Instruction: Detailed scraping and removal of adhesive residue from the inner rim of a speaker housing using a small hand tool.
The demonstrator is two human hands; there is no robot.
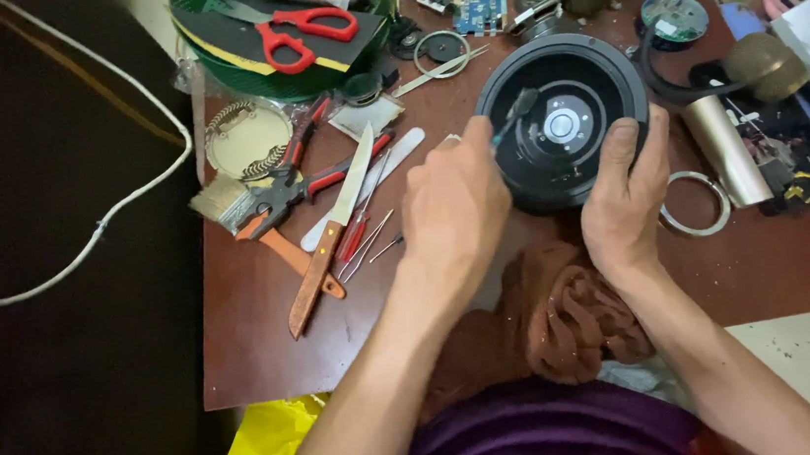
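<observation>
Left hand (453,208) fingers pinch a slim tool (513,113), probably a small brush, its long axis slanting up-right into the black round speaker housing (563,123). Right hand (625,196) fingers clamp the housing's near rim. Left of the housing lies a wooden-handled knife (331,235).

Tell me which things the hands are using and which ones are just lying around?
In use:
- left hand holding a thin dark tool
- right hand gripping the round black speaker-like part

Lying about:
- red-handled scissors
- wooden-handled knife
- red-handled pliers
- small blue circuit board
- loose metal ring
- brown cloth
</observation>
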